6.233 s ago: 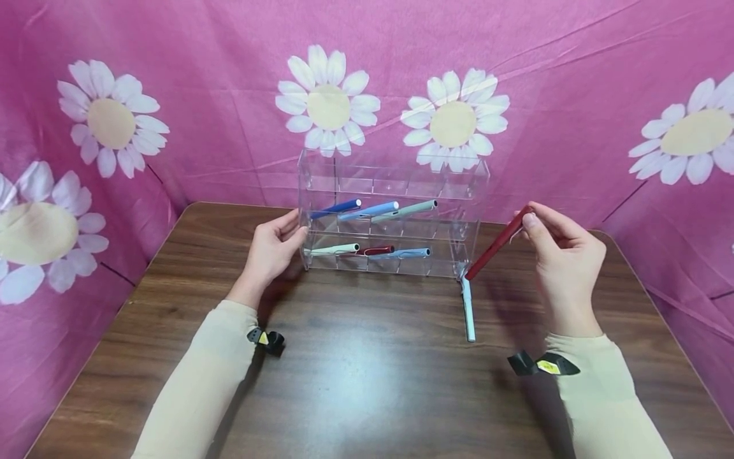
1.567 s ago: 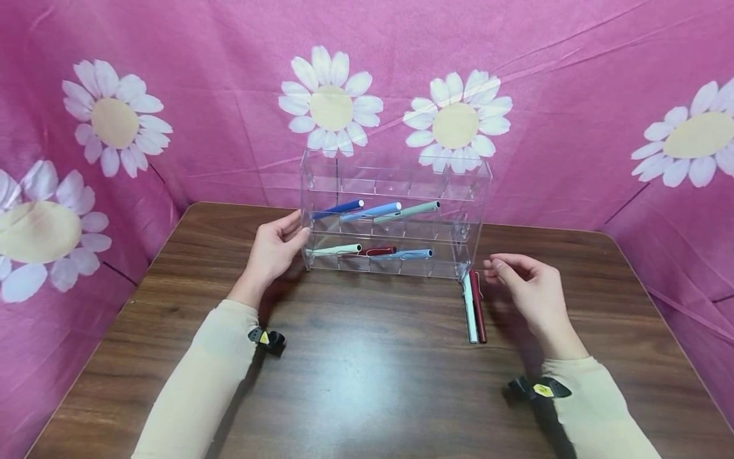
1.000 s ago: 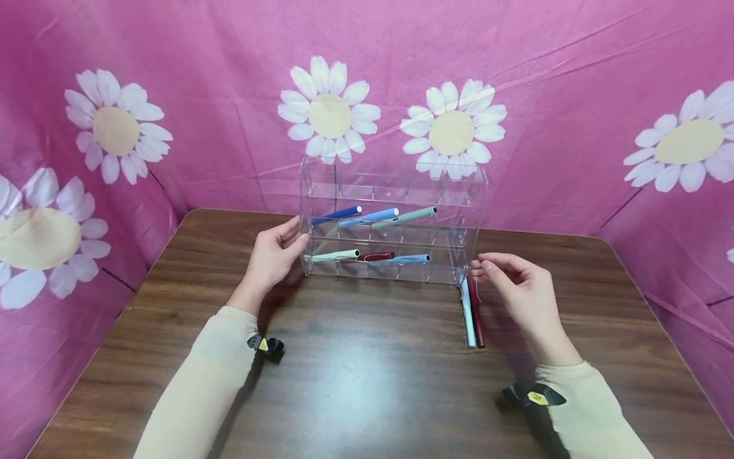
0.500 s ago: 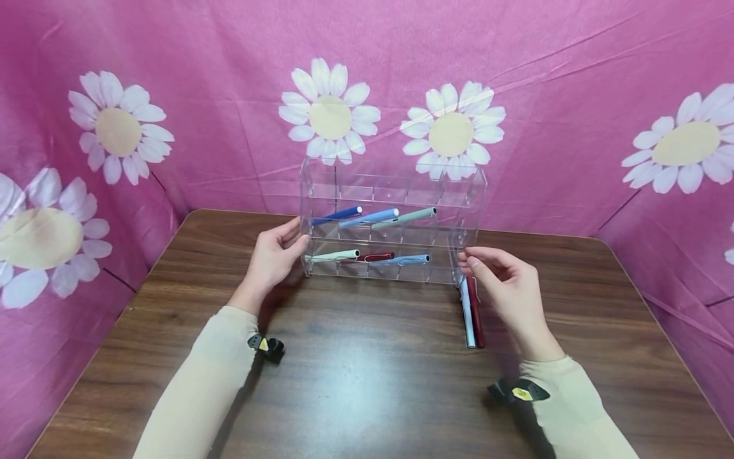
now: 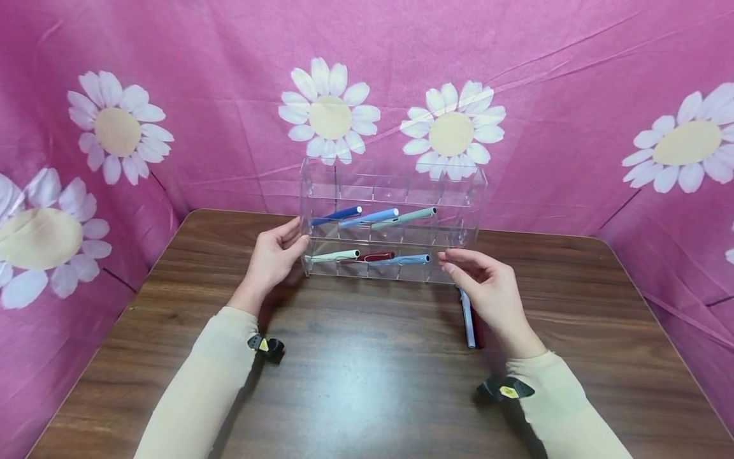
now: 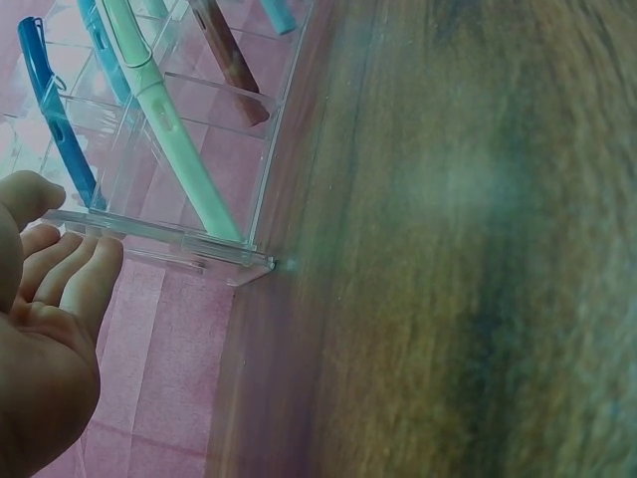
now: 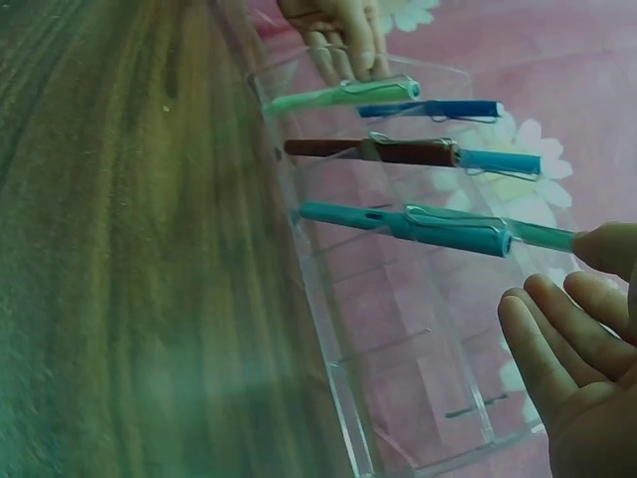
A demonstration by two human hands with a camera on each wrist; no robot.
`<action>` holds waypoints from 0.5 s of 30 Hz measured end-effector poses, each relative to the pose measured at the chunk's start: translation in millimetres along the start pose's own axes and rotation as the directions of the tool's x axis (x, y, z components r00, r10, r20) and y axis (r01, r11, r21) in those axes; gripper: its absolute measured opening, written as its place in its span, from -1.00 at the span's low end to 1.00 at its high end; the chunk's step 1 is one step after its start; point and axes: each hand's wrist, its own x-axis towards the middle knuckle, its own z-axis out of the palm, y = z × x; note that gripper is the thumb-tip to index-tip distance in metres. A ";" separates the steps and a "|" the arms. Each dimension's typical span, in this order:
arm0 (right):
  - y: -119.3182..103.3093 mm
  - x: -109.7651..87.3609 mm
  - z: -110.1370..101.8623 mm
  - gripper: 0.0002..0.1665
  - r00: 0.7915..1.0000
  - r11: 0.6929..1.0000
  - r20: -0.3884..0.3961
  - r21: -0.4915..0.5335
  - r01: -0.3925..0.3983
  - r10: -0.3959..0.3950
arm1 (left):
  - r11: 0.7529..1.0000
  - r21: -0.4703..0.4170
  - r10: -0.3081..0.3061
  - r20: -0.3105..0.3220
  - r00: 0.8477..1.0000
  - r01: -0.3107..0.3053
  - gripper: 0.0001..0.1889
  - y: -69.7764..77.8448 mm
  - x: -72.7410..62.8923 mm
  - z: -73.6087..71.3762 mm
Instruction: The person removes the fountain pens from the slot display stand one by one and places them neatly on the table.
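Observation:
A clear acrylic pen rack [image 5: 390, 239] stands at the back of the table. My left hand [image 5: 275, 260] grips its left side panel between thumb and fingers. On the upper tier lie a dark blue pen [image 5: 338, 215], a light blue pen [image 5: 369, 218] and a grey-green pen [image 5: 410, 217]. The lower tier bears a mint pen [image 5: 338, 255], a dark red pen [image 5: 375, 257] and a blue pen [image 5: 410, 259]. Just right of that blue pen's capped end hovers my right hand [image 5: 493, 290], thumb and fingers apart, holding nothing.
On the table [image 5: 344, 382], below the rack's right corner, a pale blue pen [image 5: 467, 319] lies beside another dark red pen [image 5: 478, 331], partly covered by my right hand. A pink cloth [image 5: 229, 95] with white flowers hangs behind.
Earlier, my right hand pinched a dark red pen; that pen now lies beside the pale blue one. Since then the right hand has moved left to the rack's front. The left hand stays put.

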 end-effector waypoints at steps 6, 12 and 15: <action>2.3 0.8 10.2 -0.67 1.000 0.999 0.007 -0.039 -0.006 0.007 | 1.000 -0.001 0.008 0.002 1.000 -0.008 -0.45 -0.3 0.0 -0.1; 3.7 3.4 21.1 -0.68 0.999 0.993 -0.023 -0.111 -0.045 0.042 | 1.000 -0.017 0.007 -0.001 1.000 -0.007 -0.45 -1.6 -0.1 -0.2; 4.1 4.9 24.9 -0.67 0.998 0.989 -0.030 -0.134 -0.060 0.057 | 1.000 -0.021 0.004 -0.004 1.000 -0.004 -0.45 -1.1 0.2 -0.1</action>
